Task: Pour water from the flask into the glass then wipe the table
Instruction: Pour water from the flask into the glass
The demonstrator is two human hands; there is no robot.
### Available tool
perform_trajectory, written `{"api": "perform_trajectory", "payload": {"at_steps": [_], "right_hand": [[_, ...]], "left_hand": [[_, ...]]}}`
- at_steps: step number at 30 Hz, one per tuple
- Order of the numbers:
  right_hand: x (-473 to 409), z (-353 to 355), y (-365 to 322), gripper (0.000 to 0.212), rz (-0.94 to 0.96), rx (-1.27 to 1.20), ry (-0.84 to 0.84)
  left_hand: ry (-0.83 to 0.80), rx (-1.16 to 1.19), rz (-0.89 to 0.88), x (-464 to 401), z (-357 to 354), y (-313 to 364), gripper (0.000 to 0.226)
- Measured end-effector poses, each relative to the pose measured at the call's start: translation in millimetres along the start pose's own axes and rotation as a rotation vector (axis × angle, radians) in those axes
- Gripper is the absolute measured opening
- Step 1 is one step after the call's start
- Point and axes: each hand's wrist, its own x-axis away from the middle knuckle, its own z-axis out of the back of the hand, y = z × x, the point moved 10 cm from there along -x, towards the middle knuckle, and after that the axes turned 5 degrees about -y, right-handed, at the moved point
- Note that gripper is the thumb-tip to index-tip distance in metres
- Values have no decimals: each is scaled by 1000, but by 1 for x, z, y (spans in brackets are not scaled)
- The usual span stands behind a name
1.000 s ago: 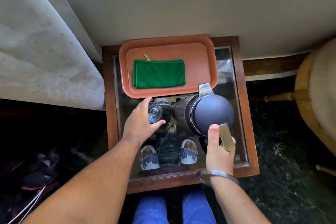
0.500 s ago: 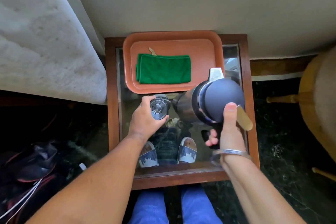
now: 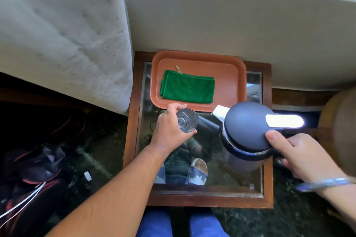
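bare glass lies open along the near half of the table (image 3: 267, 194). the orange tray (image 3: 231, 82) with a green cloth (image 3: 187, 88) fills the far end, hemmed by a mattress (image 3: 63, 34) left and wall (image 3: 231, 25) behind.

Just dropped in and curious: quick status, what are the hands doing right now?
Left hand grips the glass on the table. Right hand holds the flask, spout toward the glass. Green cloth waits on tray. Nothing between spout and glass.
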Motion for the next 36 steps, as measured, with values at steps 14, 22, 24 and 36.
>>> {"api": "perform_trajectory", "payload": {"at_steps": [14,22,24,36], "right_hand": [[110,66,-137,99,59,594,-9],[132,80,-184,110,117,842,33],[134,81,-194,110,137,888,52],[147,86,-234,102,223,1041,191]], "left_hand": [[39,205,-225,59,79,119,79],[29,180,-316,80,105,149,79],[26,179,-328,84,106,154,77],[-11,196,-326,87,102,158,80]]}}
